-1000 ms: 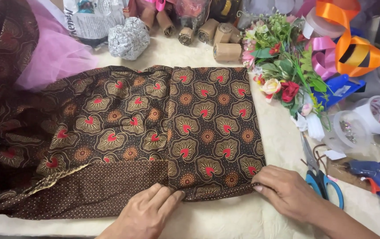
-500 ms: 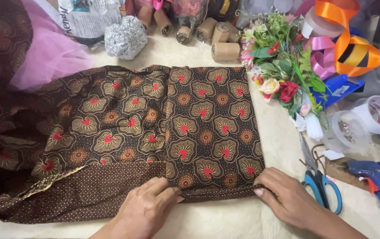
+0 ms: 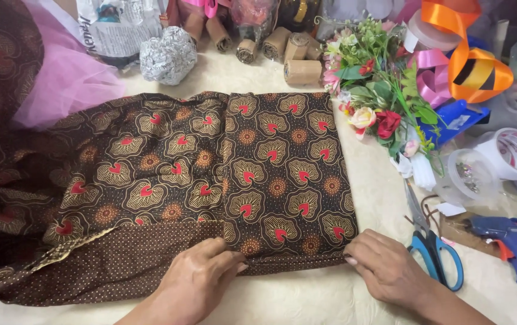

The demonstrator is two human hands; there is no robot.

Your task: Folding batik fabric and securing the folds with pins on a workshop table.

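A dark brown patterned cloth [image 3: 270, 174] with red and gold motifs lies spread on the pale table [image 3: 306, 298], folded into a flat panel on its right half. My left hand [image 3: 201, 280] pinches the cloth's near edge at the fold, beside a dotted border strip [image 3: 108, 268]. My right hand [image 3: 384, 268] presses its fingertips on the folded panel's near right corner. The cloth's left part bunches up and runs out of view.
Blue-handled scissors [image 3: 433, 253] and a blue glue gun [image 3: 514, 244] lie right of my right hand. Artificial flowers [image 3: 381, 102], orange and pink ribbons [image 3: 469, 60], tape rolls [image 3: 514, 153], a clear tub [image 3: 469, 177], cardboard tubes [image 3: 300, 69], crumpled foil [image 3: 168, 54] and pink tulle [image 3: 60, 84] ring the cloth.
My left hand has slid up and right along the near edge to the fold and closed on it. My right hand stays at the corner. The view has shifted slightly.
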